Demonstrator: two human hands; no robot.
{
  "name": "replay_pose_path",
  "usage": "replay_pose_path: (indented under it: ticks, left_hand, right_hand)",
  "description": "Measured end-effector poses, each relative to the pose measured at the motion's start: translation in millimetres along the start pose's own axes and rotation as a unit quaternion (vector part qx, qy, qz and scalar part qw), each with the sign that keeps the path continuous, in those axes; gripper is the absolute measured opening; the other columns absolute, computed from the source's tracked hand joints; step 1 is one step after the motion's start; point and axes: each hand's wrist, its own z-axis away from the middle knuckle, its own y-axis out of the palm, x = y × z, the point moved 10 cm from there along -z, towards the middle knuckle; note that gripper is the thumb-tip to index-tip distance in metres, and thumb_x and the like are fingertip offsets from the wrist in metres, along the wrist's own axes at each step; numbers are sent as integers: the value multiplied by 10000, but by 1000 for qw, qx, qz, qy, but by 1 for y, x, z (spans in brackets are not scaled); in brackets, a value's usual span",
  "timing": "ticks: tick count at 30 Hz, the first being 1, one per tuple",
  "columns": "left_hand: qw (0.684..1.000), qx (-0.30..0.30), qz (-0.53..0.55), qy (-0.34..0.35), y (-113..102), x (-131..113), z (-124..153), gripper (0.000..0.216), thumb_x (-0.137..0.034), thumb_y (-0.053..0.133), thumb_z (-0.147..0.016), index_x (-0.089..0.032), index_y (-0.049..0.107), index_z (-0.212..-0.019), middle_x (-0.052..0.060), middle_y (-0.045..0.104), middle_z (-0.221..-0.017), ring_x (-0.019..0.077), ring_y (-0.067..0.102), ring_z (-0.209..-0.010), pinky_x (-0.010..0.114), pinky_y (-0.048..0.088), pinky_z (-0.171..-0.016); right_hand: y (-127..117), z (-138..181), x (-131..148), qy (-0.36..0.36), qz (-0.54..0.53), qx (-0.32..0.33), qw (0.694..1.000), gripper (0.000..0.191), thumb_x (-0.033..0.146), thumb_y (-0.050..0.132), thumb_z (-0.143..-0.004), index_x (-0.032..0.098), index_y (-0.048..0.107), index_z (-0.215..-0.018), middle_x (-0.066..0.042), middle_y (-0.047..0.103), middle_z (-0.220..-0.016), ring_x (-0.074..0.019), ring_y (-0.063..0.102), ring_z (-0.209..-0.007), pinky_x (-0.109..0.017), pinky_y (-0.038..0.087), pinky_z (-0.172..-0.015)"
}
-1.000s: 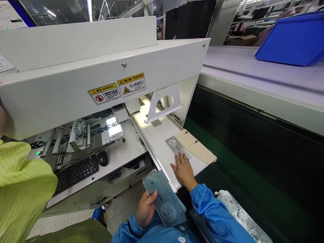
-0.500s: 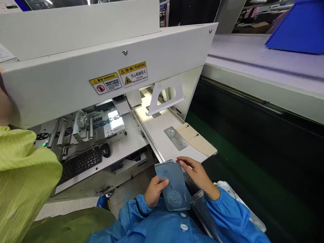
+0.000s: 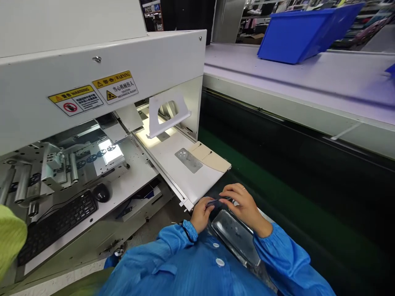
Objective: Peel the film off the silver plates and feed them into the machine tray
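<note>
Cream flat board (image 3: 216, 158) is bordering the grey holed plate (image 3: 194, 164) on the white tray (image 3: 200, 184); a white cut-out bracket (image 3: 168, 98) is overhanging beyond. Near the tray, my left hand (image 3: 200, 216) and right hand (image 3: 245, 208) are pinching a thin dark plate (image 3: 211, 202), showing edge-on where earlier a broad blue-grey face was showing.

A factory floor, shown by a machine (image 3: 166, 61) with warning labels (image 3: 115, 87), conveyor belt (image 3: 271, 160) and blue bin (image 3: 291, 37).

Warm glow under white machine (image 3: 166, 53), green-black surface (image 3: 277, 164) v. dim, wide-angle stretch nr edges, slight blur (warning labels (image 3: 123, 88) soft)
</note>
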Motion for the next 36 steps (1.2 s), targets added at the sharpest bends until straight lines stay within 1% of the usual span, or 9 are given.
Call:
replay_pose_path:
  ticks: [3, 7, 13, 17, 20, 24, 29, 33, 36]
  left_hand:
    - [1000, 11, 12, -7, 11, 18, -3, 160, -205, 698, -708, -216, 713, -868, 60, 682, -950, 251, 574, -973, 398, 381, -1001]
    - [1000, 15, 17, -14, 18, 40, -10, 113, -211, 693, -710, -212, 714, -821, 56, 677, -925, 240, 574, -961, 398, 385, -1002]
    - [999, 7, 18, -27, 16, 69, -17, 73, -162, 685, -689, -203, 711, -743, 55, 677, -883, 230, 581, -929, 412, 394, -1001]
    - [999, 5, 17, -30, 12, 77, -19, 105, -137, 687, -675, -202, 712, -754, 57, 682, -919, 234, 578, -975, 422, 377, -1028]
    - [999, 5, 11, -31, 11, 78, -19, 128, -117, 677, -671, -201, 715, -761, 56, 683, -920, 239, 576, -987, 431, 375, -1030]
    - [1000, 2, 1, -31, 10, 79, -19, 165, -83, 653, -671, -204, 716, -764, 56, 685, -906, 239, 575, -975, 433, 379, -1022]
    - [999, -5, -8, -35, 7, 83, -17, 220, -52, 657, -656, -194, 706, -816, 51, 678, -901, 230, 579, -954, 421, 392, -995]
    - [999, -9, -15, -44, 5, 87, -16, 281, -45, 698, -621, -184, 694, -866, 40, 675, -883, 222, 585, -896, 413, 418, -943]
    - [999, -9, -16, -47, 4, 88, -15, 299, -67, 728, -612, -180, 688, -887, 34, 678, -878, 218, 591, -872, 406, 429, -921]
  right_hand:
    - [19, 13, 2, -30, 41, 39, 998, 275, 303, 438, -970, 209, 692, -925, -74, 629, -875, -186, 531, -810, -312, 436, -675]
    - [43, 23, -9, -49, 74, 65, 994, 305, 234, 393, -981, 194, 685, -908, -66, 638, -849, -171, 526, -781, -288, 420, -650]
    - [71, 34, -19, -56, 108, 89, 989, 271, 166, 395, -967, 169, 643, -858, -55, 624, -810, -171, 524, -755, -278, 414, -633]
    - [81, 34, -19, -56, 125, 100, 985, 250, 119, 396, -945, 164, 615, -833, -60, 607, -817, -177, 514, -746, -280, 401, -616]
    - [84, 32, -17, -68, 124, 110, 984, 227, 135, 415, -944, 170, 617, -845, -57, 612, -833, -176, 516, -756, -279, 399, -620]
    - [84, 30, -13, -81, 113, 112, 984, 271, 165, 401, -961, 182, 632, -819, -46, 616, -789, -171, 509, -734, -279, 387, -617]
    - [75, 29, -10, -73, 96, 87, 989, 297, 200, 381, -981, 179, 647, -851, -48, 645, -838, -168, 514, -770, -273, 403, -659]
    - [66, 26, -6, -59, 99, 66, 991, 307, 227, 373, -990, 176, 653, -875, -65, 654, -881, -184, 507, -809, -303, 398, -696]
    - [64, 22, -2, -53, 102, 65, 991, 306, 248, 390, -990, 182, 657, -858, -65, 656, -881, -193, 511, -831, -322, 377, -701]
